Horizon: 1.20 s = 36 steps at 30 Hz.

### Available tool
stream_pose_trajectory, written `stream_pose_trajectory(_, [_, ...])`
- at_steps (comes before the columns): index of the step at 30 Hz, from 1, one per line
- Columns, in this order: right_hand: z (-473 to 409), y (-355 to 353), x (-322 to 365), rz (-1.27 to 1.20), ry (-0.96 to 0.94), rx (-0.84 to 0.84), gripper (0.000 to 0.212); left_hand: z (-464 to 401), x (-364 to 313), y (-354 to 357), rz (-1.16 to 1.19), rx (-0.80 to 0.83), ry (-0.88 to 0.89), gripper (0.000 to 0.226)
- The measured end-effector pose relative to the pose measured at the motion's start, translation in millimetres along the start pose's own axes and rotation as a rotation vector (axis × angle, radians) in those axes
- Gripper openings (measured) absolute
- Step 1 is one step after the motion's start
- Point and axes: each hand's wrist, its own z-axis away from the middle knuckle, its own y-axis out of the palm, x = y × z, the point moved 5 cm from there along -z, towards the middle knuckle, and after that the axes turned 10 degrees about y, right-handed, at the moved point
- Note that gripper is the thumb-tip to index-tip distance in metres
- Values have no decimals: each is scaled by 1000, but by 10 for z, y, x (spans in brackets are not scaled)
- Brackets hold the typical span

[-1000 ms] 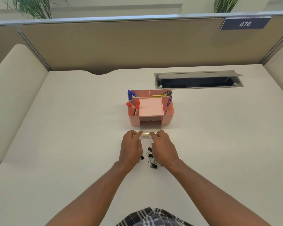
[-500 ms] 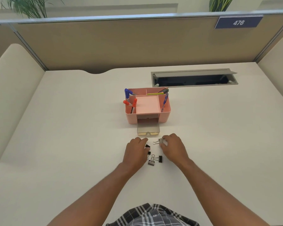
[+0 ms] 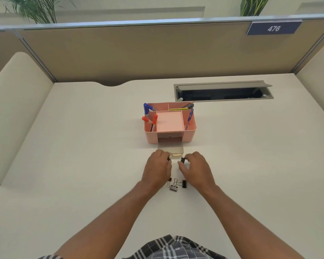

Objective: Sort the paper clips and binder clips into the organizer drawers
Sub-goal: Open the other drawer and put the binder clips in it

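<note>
Hands at the drawer front. Our left hand [image 3: 158, 166] sits at the near-left corner of the clear drawer [image 3: 170, 149], fingers curled tight at the edge; we can't tell if it holds anything. Our right hand [image 3: 195, 168] pinches a black binder clip [image 3: 182, 160] between thumb and fingers, just beside the drawer's near-right corner. Drawer is pulled out of the pink organizer [image 3: 169, 124], which holds markers and pens up top. Three more binder clips [image 3: 176, 185] lie loose on the desk [image 3: 82, 165], between our wrists.
</note>
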Motion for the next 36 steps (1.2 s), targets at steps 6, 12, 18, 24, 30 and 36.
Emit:
stream_pose_trajectory(6, [-365, -205, 344, 52, -44, -72, 30, -423, 76, -243, 38, -68, 39, 12])
stream_pose_trajectory(12, [-511, -146, 476, 39, -65, 16, 23, -501, 108, -182, 111, 6, 6, 18])
stream_pose_trajectory(18, [-291, -242, 61, -26, 88, 77, 26, -92, 222, -250, 130, -137, -80, 23])
stream_pose_trajectory(24, [170, 6, -278, 145, 205, 311, 29, 511, 220, 53, -30, 66, -52, 29])
stream_pose_trajectory(30, [299, 128, -157, 150, 180, 285, 14, 595, 200, 203, -63, 126, -31, 12])
stream_pose_trajectory(36, [287, 150, -124, 128, 163, 308, 14, 489, 165, 108, -22, 61, -11, 27])
